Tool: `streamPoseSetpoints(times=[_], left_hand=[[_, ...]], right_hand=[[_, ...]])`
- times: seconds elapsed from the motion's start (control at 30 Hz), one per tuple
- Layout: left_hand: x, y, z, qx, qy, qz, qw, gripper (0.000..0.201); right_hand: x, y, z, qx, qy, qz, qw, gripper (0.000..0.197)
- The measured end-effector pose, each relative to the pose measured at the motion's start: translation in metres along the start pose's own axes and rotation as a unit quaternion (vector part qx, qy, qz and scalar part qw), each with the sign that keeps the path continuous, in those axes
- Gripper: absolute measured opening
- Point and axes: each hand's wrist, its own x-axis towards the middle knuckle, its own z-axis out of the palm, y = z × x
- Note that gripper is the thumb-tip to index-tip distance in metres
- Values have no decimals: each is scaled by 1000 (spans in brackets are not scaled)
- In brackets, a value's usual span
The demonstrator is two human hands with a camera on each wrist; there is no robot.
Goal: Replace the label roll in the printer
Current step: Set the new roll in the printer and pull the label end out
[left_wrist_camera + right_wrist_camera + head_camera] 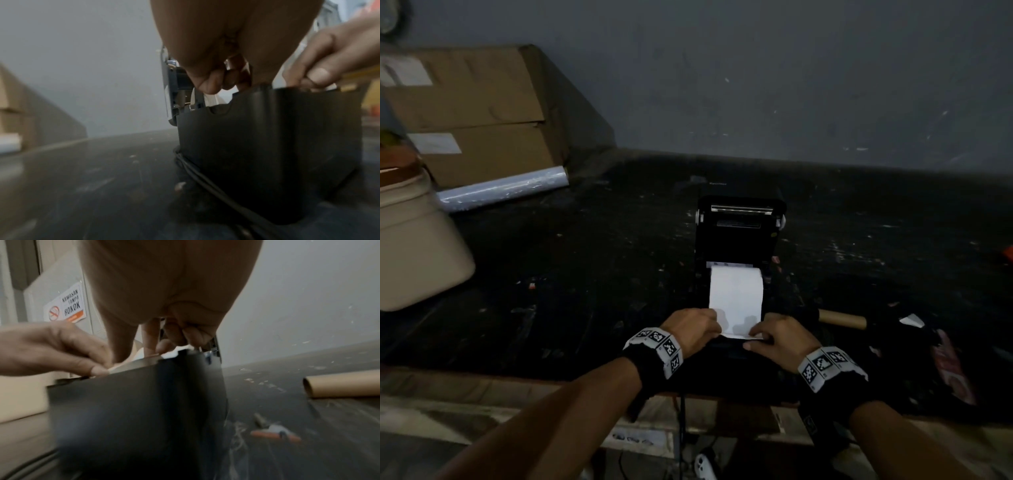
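Both my left hand (693,329) and right hand (780,337) are pinching white paper (736,294) unrolling from the black, open-lidded printer (739,233); paper is lying blank.

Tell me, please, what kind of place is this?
Probably a packing or storage room, not an office. Cardboard boxes are stacked against the wall, a roll of plastic film lies before them, and a label printer stands open on a scuffed dark table.
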Motion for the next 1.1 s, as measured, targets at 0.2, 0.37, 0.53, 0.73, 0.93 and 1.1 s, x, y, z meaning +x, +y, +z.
streamPoseSetpoints(times=[0.2,0.37,0.53,0.73,0.93,1.1], left_hand=[[-13,3,-2,-70,20,-2,997,27],[-14,15,-10,-58,11,-23,998,37],[-19,24,-16,-71,-21,-10,997,26],[-28,33,-14,-100,-96,-1,990,25],[-31,38,-6,-121,-143,-12,982,24],[-29,37,-5,-136,-176,-10,975,27]], right_hand=[[-8,1,10,6,45,-30,999,17],[-15,-5,-4,8,24,-59,998,15],[-28,-9,-8,23,4,-67,998,15],[-35,-9,1,50,-47,-58,996,15],[-41,-6,13,69,-102,-35,992,14],[-40,-2,16,75,-129,-20,989,15]])
